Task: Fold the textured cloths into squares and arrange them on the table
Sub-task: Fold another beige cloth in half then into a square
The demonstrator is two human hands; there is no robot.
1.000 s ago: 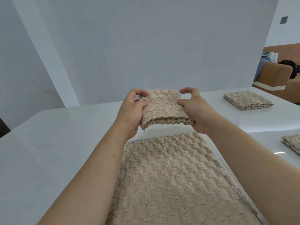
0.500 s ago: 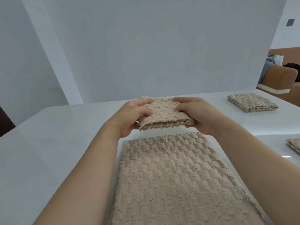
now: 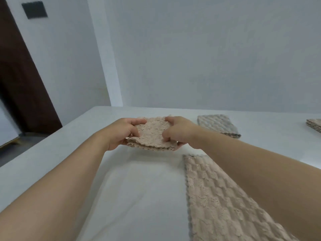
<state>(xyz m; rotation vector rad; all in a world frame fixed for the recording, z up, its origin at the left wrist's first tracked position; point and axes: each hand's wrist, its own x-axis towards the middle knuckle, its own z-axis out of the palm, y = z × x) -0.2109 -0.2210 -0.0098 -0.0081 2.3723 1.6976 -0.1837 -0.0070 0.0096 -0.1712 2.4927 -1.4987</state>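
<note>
From the head camera, the left hand [image 3: 121, 132] and right hand [image 3: 178, 132] each gripped one side of a folded cloth [image 3: 152, 134], thumbs on top and fingers curled underneath, holding it level just above the white table [image 3: 52, 153], probably to keep the layers squared before setting it down. An unfolded cloth [image 3: 217, 197] lay flat near the right forearm, seemingly waiting its turn. Two folded cloths, one grey-beige [image 3: 218, 125] and one at the right edge [image 3: 314, 124], sat well apart farther back.
</note>
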